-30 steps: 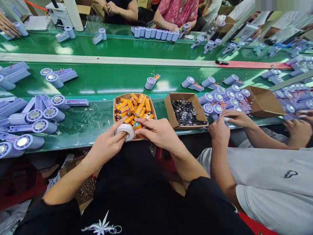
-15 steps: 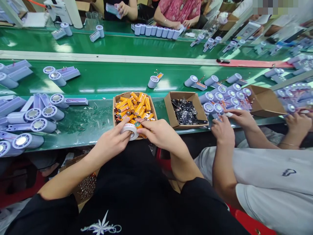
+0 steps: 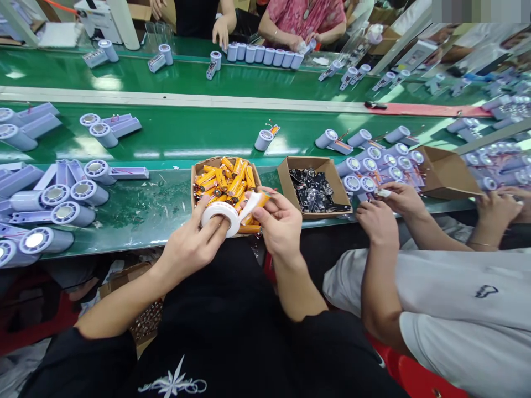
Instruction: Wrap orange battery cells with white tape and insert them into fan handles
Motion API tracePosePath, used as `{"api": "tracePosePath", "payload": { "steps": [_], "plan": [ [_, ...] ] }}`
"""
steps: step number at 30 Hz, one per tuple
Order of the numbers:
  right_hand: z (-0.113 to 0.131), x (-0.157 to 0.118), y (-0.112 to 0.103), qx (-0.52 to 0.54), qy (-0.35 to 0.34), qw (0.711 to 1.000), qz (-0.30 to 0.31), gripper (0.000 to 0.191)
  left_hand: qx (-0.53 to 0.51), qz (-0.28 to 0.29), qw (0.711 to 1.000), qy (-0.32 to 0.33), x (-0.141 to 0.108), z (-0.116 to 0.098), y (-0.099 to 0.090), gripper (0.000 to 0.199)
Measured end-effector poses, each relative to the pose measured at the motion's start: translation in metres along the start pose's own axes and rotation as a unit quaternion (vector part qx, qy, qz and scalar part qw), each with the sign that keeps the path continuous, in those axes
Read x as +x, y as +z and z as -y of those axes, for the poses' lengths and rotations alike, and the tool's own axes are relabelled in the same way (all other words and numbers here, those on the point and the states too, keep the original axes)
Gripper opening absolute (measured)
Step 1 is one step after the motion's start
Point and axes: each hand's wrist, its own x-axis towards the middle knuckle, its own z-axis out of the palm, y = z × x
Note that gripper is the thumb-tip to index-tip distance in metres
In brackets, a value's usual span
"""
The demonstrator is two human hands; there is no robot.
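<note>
My left hand [image 3: 191, 239] holds a roll of white tape [image 3: 233, 220], with fingers through its core. A white strip [image 3: 251, 204] runs from the roll toward my right hand [image 3: 282, 225]. That hand is closed on an orange-wrapped battery [image 3: 264, 198], mostly hidden by the fingers and the strip. Both hands are over the near edge of a cardboard box [image 3: 193, 190]. Inside it lie several orange batteries [image 3: 236, 179] with thin wires.
Right of it stands a cardboard box [image 3: 286, 202] of black parts. Lilac fan-like housings [image 3: 85, 190] crowd the left bench, and more lie rightward beside a co-worker's hands [image 3: 384, 215]. Beyond runs a green belt [image 3: 199, 130] carrying spaced housings. Co-workers sit opposite.
My right hand has moved right, away from the roll, and a white strip now spans the gap. Nearer belt housings shifted slightly right. Across, a co-worker's hand lowered, and another housing now lies near it.
</note>
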Motion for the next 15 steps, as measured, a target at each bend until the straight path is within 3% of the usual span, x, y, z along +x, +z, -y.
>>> {"api": "tracePosePath", "payload": {
  "steps": [3,9,12,15],
  "plan": [
    [-0.016,-0.020,0.022,0.103,-0.030,0.986,-0.126,0.053,0.020,-0.036,0.999,-0.013,-0.007,-0.009,0.003,0.028],
    [-0.033,-0.041,0.044,0.087,-0.058,0.980,-0.168,0.053,0.003,-0.066,0.993,-0.096,-0.014,-0.030,0.018,0.022],
    [-0.022,-0.031,0.032,0.065,-0.031,0.988,-0.137,0.050,-0.031,-0.054,0.993,-0.102,-0.017,-0.044,0.012,0.021],
    [0.004,0.001,-0.004,0.061,-0.067,0.987,-0.133,0.052,-0.083,-0.036,0.994,-0.067,-0.035,-0.046,-0.003,0.020]
  ]
}}
